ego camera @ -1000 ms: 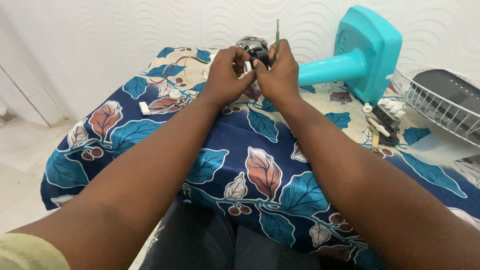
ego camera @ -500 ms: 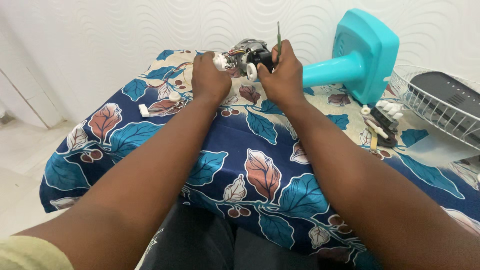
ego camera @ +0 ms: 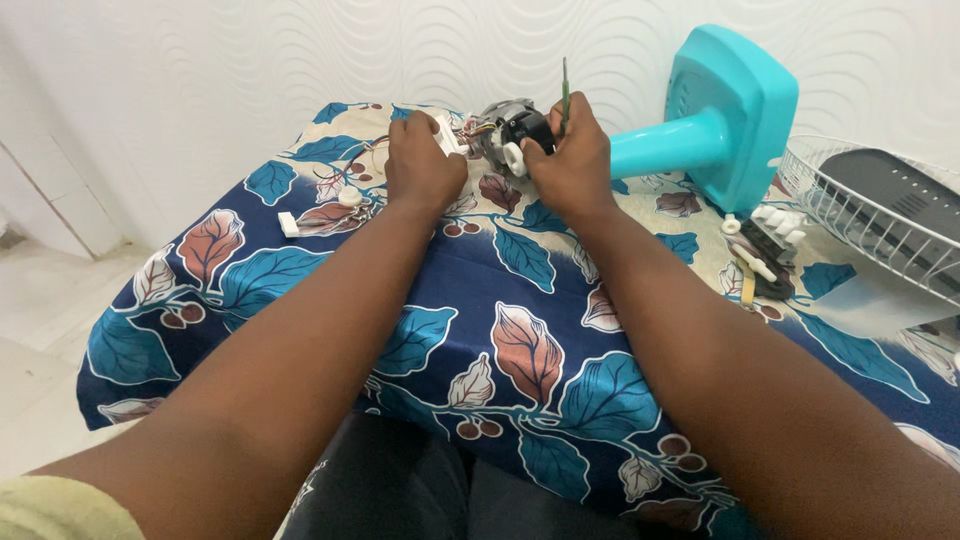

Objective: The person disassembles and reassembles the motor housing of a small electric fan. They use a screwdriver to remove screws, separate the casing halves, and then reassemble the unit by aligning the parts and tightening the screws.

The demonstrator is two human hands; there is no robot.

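Hands on small fan motor [ego camera: 505,135]

Left hand [ego camera: 423,168] pinching white piece [ego camera: 445,138] beside motor; right hand [ego camera: 575,165] gripping motor plus green screwdriver [ego camera: 564,88]. Teal fan stand [ego camera: 725,120] lying right of right hand.

A small black-and-silver fan motor [ego camera: 512,132] with coloured wires sits at the far edge of the leaf-patterned table, a thin green-handled screwdriver [ego camera: 564,92] upright beside it.

Both forearms extended forward, roughly parallel. Left hand [ego camera: 424,165] knuckles up, fingers curled closed. Right hand [ego camera: 573,165] beside it, fingers clenched, thumb side facing left.
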